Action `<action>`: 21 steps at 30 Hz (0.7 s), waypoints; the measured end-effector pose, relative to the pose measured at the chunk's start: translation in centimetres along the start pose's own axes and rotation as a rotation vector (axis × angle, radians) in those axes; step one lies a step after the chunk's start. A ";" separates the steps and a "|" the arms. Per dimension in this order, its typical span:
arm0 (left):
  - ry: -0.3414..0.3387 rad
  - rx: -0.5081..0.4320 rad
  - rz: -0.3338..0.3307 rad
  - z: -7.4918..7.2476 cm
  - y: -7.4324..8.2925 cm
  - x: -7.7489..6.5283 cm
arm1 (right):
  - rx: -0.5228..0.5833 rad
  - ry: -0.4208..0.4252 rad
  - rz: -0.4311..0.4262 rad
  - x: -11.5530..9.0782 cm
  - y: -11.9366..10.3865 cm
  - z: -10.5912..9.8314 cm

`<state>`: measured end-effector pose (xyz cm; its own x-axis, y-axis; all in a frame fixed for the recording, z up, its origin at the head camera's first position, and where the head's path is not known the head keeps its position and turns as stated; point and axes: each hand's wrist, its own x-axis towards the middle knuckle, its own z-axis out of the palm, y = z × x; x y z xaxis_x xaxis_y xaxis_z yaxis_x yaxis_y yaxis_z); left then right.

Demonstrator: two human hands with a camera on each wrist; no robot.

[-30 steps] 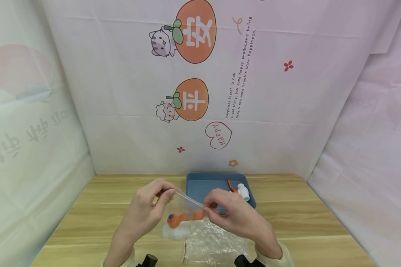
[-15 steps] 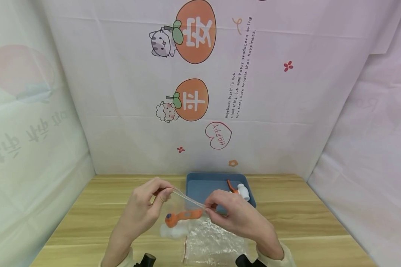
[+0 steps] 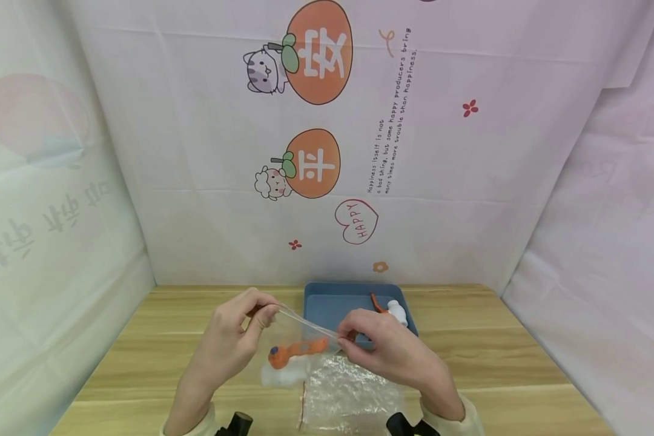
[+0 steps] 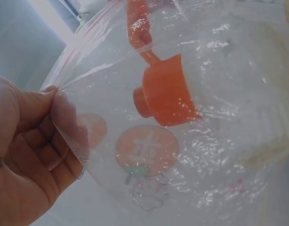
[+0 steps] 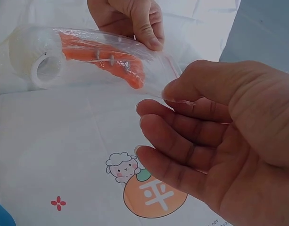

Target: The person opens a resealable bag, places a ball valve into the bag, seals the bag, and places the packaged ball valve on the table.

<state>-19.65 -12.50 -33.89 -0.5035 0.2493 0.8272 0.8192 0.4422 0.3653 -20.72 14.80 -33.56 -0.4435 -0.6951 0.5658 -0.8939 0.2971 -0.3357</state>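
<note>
A clear zip bag (image 4: 94,70) hangs between my two hands, its mouth edge stretched in a slanting line. Inside it is a ball valve with an orange handle (image 3: 307,347) and a white body (image 3: 284,372). My left hand (image 3: 230,336) pinches the left corner of the bag's mouth between thumb and fingers. At the other, lower end of that edge, my right hand (image 3: 395,348) pinches the plastic. The right wrist view shows the valve's round white opening (image 5: 49,70) through the film. Glare on the plastic hides part of the valve body in the left wrist view.
A second clear zip bag (image 3: 354,396) lies flat on the wooden table (image 3: 501,357) below my hands. Behind them stands a blue tray (image 3: 327,297) holding another white valve (image 3: 396,312) with an orange handle. Printed white cloth (image 3: 207,151) walls the table at back and sides.
Both hands have drawn slightly apart, the left one shifting a little left and up. The valve in the hanging bag has shifted slightly left. Both hands keep their pinch.
</note>
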 end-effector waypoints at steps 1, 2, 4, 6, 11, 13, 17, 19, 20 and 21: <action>0.002 0.004 -0.002 0.0 -0.1 0.0 | -0.001 -0.002 0.004 0.0 0.0 0.0; 0.003 0.008 -0.002 0.0 -0.1 0.0 | -0.001 -0.005 0.007 0.0 0.0 0.0; 0.006 0.013 -0.007 -0.1 -0.2 0.0 | -0.003 -0.009 0.011 0.0 0.0 -0.1; 0.008 0.013 -0.011 -0.1 -0.3 0.0 | -0.007 -0.012 0.015 0.0 0.0 -0.1; 0.002 0.010 -0.028 -0.2 -0.5 -0.1 | -0.021 -0.018 0.022 0.0 0.0 -0.1; 0.000 0.009 -0.029 -0.3 -0.5 -0.1 | -0.023 -0.016 0.023 0.0 0.0 -0.1; -0.001 0.004 -0.029 -0.3 -0.5 -0.1 | -0.011 -0.011 0.020 -0.1 0.2 -0.2; -0.002 0.001 -0.032 -0.4 -0.6 -0.1 | 0.008 -0.014 0.019 -0.1 0.3 -0.2; -0.003 0.000 -0.035 -0.4 -0.6 -0.1 | 0.016 -0.015 0.021 -0.1 0.3 -0.2; -0.004 0.000 -0.038 -0.4 -0.6 -0.1 | 0.027 -0.016 0.022 -0.1 0.4 -0.1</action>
<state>-19.99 -13.18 -34.00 -0.5349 0.2356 0.8114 0.7997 0.4511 0.3962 -21.10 15.06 -33.63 -0.4616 -0.6990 0.5462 -0.8819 0.2950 -0.3678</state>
